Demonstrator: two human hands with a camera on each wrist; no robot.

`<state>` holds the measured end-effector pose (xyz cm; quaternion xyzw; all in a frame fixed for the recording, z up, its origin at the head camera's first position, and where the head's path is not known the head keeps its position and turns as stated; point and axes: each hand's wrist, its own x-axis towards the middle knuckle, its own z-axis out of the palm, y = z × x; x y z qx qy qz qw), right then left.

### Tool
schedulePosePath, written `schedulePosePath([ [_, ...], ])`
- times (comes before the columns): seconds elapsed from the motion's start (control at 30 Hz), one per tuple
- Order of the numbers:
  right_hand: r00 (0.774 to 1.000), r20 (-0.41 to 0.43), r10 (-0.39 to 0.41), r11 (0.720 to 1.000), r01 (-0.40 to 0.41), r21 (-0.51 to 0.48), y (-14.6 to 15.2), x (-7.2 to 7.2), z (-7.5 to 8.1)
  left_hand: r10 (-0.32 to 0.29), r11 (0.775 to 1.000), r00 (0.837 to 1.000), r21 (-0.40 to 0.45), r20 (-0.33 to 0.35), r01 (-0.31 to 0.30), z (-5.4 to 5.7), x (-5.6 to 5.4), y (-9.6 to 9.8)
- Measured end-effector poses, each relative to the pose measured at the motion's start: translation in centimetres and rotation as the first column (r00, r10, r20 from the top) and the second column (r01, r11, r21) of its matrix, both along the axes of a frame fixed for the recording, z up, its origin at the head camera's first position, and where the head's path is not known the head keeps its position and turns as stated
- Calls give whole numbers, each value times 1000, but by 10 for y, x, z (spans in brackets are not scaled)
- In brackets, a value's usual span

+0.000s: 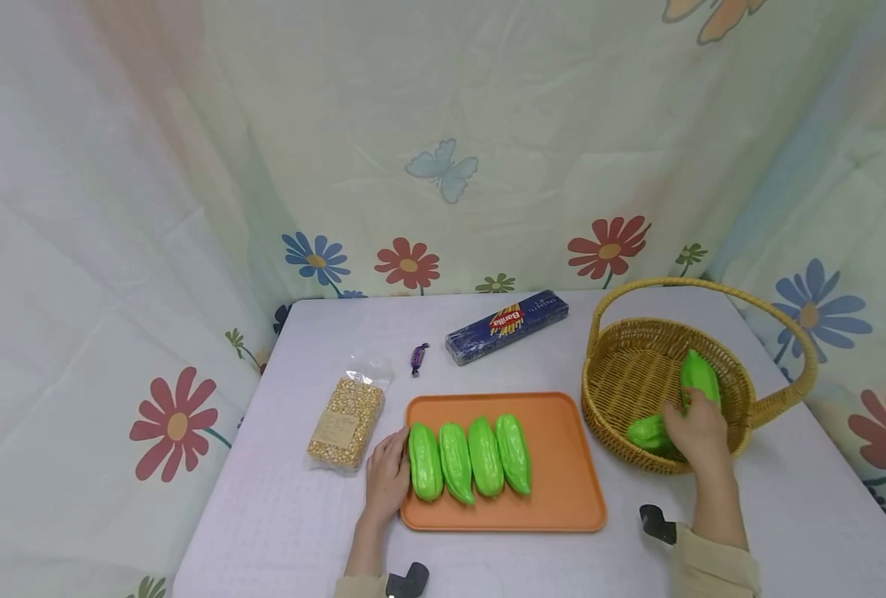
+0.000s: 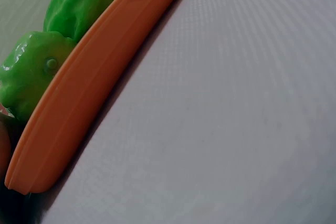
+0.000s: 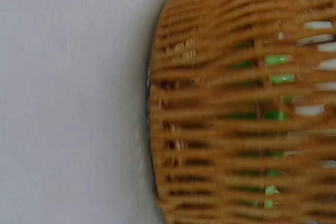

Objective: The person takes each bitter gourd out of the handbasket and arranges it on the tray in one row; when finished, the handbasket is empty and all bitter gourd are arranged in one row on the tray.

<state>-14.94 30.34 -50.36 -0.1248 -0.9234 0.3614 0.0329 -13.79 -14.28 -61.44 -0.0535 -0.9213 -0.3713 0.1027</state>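
Observation:
My right hand (image 1: 700,428) reaches into a wicker basket (image 1: 622,374) at the right. Its fingers lie over a ridged, glossy green bitter melon (image 1: 700,375), with the thumb at its left side. Another bitter melon (image 1: 647,433) lies by the basket's near wall, partly under that hand. Green shows between the canes of the basket (image 3: 210,108) in the right wrist view. At the left edge of an orange tray (image 1: 562,465), my left hand (image 1: 387,477) rests with its fingertips beside the leftmost bitter melon (image 1: 425,465). Several bitter melons lie side by side on the tray.
Left of the tray lies a clear bag of yellow kernels (image 1: 347,422). Behind the tray are a purple wrapped candy (image 1: 418,359) and a blue spaghetti pack (image 1: 507,327). A tall handle (image 1: 812,365) arches over the basket. Patterned curtains stand behind and at both sides.

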Motion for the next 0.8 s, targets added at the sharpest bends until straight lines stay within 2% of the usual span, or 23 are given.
schedulePosePath([
  [0.13, 997, -66, 40, 999, -42, -17, -8, -5, -5, -2, 1000, 1000, -3, -3, 2, 0, 0, 0],
  [0.3, 992, -108, 59, 997, -64, -37, -18, -10, -10, -2, 1000, 1000, 2, -6, 2, 1, 0, 0],
  [0.53, 990, -117, 77, 995, -85, -60, -25, -13, -3, -7, 1000, 1000, -1, -6, 7, 1, 0, 0],
  [0.8, 992, -117, 48, 996, -56, -63, -27, -7, 5, -4, 1000, 1000, -6, -8, 4, 0, 0, 0],
])
